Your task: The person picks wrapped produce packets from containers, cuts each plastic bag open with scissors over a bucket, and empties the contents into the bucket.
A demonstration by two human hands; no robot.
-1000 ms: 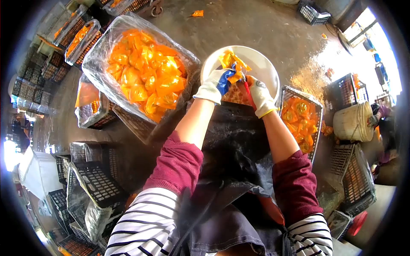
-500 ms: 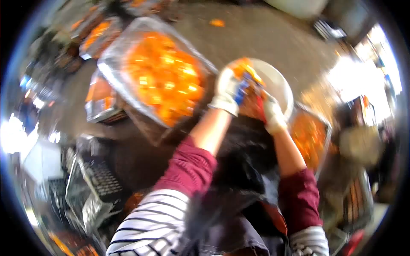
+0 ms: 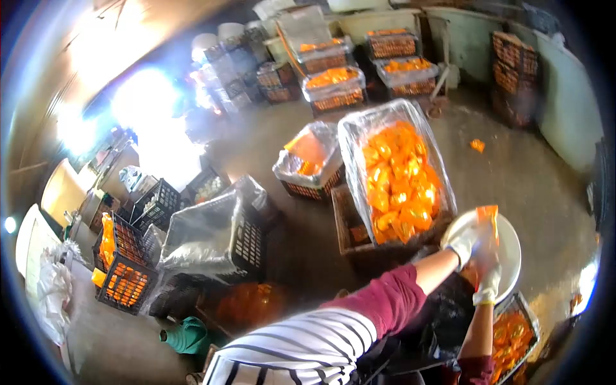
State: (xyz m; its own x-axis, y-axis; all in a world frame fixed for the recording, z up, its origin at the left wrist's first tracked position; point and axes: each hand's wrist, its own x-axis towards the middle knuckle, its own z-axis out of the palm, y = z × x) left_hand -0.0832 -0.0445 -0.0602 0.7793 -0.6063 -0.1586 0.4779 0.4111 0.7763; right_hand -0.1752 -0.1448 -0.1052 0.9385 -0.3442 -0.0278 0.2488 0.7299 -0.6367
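Observation:
Over the white basin (image 3: pixel 511 253) at lower right, both my hands work close together in white gloves. My left hand (image 3: pixel 463 245) is closed around the side of a shiny orange plastic packet (image 3: pixel 487 221), whose top sticks up above the fingers. My right hand (image 3: pixel 489 284), nearer to me, is closed at the packet's lower end; its fingers are smeared by motion. Just left of the basin, a crate lined with clear plastic holds a heap of similar orange packets (image 3: pixel 401 183). Below the basin to the right, another crate of orange packets (image 3: pixel 510 337) is partly cut off.
A lined black crate (image 3: pixel 247 240) stands left of me, with a crate of orange pieces (image 3: pixel 128 282) beyond it. Lined crates (image 3: pixel 333 90) are stacked at the back. A green object (image 3: pixel 186 335) and a stray orange piece (image 3: pixel 477 145) lie on the floor.
My view has swung left and up, so the hands now appear lower right. The blue and red spots seen between the hands earlier no longer show; an orange packet stands up there.

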